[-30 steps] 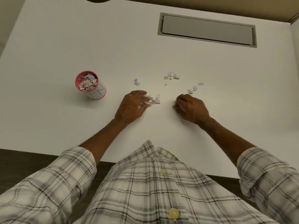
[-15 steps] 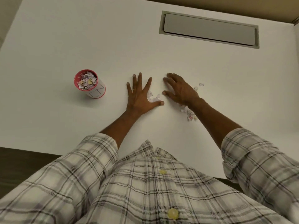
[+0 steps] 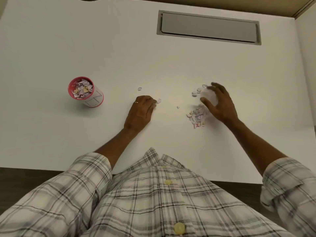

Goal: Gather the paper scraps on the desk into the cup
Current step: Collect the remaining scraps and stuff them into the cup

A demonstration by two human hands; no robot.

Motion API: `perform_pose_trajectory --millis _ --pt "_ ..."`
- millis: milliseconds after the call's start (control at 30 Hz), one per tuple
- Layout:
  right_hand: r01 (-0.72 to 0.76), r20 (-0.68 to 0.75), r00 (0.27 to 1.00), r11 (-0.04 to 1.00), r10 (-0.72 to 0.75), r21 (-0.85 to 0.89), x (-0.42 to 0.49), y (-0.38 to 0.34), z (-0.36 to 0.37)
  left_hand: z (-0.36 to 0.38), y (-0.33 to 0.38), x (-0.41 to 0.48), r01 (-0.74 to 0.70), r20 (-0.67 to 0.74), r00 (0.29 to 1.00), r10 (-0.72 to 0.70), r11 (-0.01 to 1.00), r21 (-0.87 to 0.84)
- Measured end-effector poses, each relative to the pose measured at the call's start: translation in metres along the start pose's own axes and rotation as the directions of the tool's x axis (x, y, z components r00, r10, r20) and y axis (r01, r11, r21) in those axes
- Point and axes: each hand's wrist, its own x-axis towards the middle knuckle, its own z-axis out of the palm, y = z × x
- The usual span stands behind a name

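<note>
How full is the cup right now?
Nearly full: the cup stands upright on the desk, and scraps fill it almost to its red rim.

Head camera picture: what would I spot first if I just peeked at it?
Probably the pink-rimmed cup on the left, stuffed with paper scraps. Next come the two hands on the white desk. The right hand is blurred and spread open beside a little pile of scraps, and the left hand rests with curled fingers near the middle.
</note>
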Motion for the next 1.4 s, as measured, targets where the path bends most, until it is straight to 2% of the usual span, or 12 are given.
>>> perform_pose_trajectory --millis 133,233,333,433,567,733,867,967,1100,1167,1300,1400 --pt "-0.062 0.219 0.974 0.998 0.063 -0.013 0.022 -0.004 0.014 -0.005 -0.003 0.01 0.042 0.004 0.999 -0.042 0.993 0.108" --pt "0.132 0.295 0.949 0.99 -0.112 -0.049 0.016 -0.024 0.028 -0.01 -0.007 0.023 0.246 0.072 0.963 -0.261 0.954 0.171" --pt "0.41 0.361 0.866 0.905 -0.347 -0.115 -0.009 -0.038 0.037 -0.013 -0.013 0.03 0.364 0.175 0.902 -0.395 0.913 0.184" --pt "0.56 0.32 0.809 0.812 -0.494 -0.163 -0.034 -0.037 0.037 -0.016 -0.017 0.021 0.272 0.241 0.918 -0.314 0.943 0.192" --pt "0.531 0.24 0.839 0.83 -0.488 -0.17 -0.039 -0.042 0.04 -0.018 -0.015 -0.001 0.106 0.313 0.938 -0.147 0.984 0.143" --pt "0.6 0.31 0.787 0.779 -0.534 -0.181 -0.033 -0.054 0.06 -0.003 -0.003 -0.014 -0.129 0.386 0.921 0.057 0.978 0.163" --pt "0.649 0.24 0.76 0.726 -0.604 -0.227 -0.051 -0.034 0.052 0.01 0.006 -0.01 -0.136 0.32 0.946 0.051 0.959 0.249" --pt "0.598 0.141 0.799 0.747 -0.585 -0.29 -0.069 -0.006 0.035 0.017 0.007 -0.008 -0.173 0.297 0.952 0.081 0.938 0.301" --pt "0.364 0.108 0.931 0.906 -0.348 -0.215 -0.093 0.017 0.021 0.016 0.008 -0.006 -0.081 0.175 0.982 0.072 0.996 0.044" --pt "0.241 0.104 0.968 0.962 -0.228 -0.13 -0.099 0.018 0.024 0.012 0.009 -0.008 -0.07 0.152 0.986 0.061 0.996 0.053" --pt "0.068 0.122 0.991 0.995 -0.059 -0.068 -0.095 0.003 0.043 0.005 0.014 -0.01 -0.068 0.162 0.985 0.059 0.997 0.047" --pt "0.073 0.136 0.989 0.991 -0.057 -0.115 -0.082 -0.017 0.061 -0.003 0.014 -0.019 -0.049 0.169 0.984 0.055 0.998 -0.039"
